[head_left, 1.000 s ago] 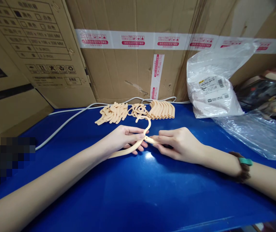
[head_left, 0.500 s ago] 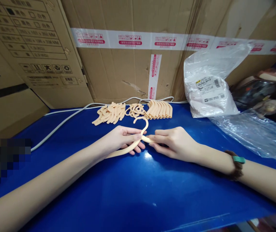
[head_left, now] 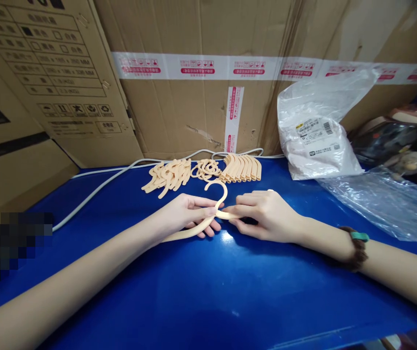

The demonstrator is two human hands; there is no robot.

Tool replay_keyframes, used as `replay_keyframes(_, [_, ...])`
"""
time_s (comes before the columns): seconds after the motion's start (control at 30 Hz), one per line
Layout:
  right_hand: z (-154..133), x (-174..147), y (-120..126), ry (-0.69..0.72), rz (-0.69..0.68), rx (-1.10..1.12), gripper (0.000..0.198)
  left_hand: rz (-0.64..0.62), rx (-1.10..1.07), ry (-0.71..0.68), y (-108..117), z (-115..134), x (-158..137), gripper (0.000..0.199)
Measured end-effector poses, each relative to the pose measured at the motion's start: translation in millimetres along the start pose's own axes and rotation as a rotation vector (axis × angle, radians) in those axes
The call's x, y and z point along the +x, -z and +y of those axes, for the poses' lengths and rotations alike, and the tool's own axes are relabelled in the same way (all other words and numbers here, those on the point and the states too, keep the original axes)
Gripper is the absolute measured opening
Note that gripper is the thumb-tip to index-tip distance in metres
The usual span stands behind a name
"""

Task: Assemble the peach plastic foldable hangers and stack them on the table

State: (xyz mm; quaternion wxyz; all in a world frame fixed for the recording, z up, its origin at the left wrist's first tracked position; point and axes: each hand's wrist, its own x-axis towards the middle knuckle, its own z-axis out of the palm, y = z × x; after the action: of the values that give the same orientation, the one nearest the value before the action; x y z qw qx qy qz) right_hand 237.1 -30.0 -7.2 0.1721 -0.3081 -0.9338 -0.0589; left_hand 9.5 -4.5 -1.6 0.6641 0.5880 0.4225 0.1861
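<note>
A cream plastic hanger (head_left: 201, 227) is held between my hands over the blue table, its hook pointing up and its left arm running under my left wrist. My left hand (head_left: 193, 214) pinches it near the centre, just below the hook. The thumb and fingers of my right hand (head_left: 262, 214) close on the short right arm of the hanger, close to the joint; much of that arm is hidden by the hand. Behind the hook lie a pile of curved hanger arms (head_left: 170, 176), a few loose hooks (head_left: 207, 169) and a row of more curved arms (head_left: 242, 167).
Large cardboard boxes (head_left: 193, 112) stand along the back and left. A white cable (head_left: 95, 197) curves over the blue table (head_left: 193, 296). On the right are a white plastic bag (head_left: 319, 146) with a label and a flat clear plastic sheet (head_left: 383, 204).
The view has shifted slightly, so everything sits a little lower in the picture. Both hands keep their hold on the hanger, with hardly any movement of their own.
</note>
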Motion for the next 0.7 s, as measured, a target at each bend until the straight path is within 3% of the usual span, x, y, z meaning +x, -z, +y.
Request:
replay_keyframes(0.17, [1, 3, 2, 0.01, 0.082, -0.041, 0.026, 0.045, 0.272, -0.107, -8, -1, -5, 0.029])
replay_keyframes(0.37, [4, 3, 3, 0.028, 0.165, -0.069, 0.022, 0.274, 0.841, -0.399, -19, -3, -19, 0.036])
replay_keyframes(0.5, [5, 3, 3, 0.023, 0.211, -0.106, 0.02, 0.343, 1.077, -0.427, -20, -3, -22, 0.034])
replay_keyframes(0.7, [5, 3, 4, 0.002, 0.263, -0.122, 0.023, 0.406, 1.256, -0.435, -19, -4, -20, 0.031])
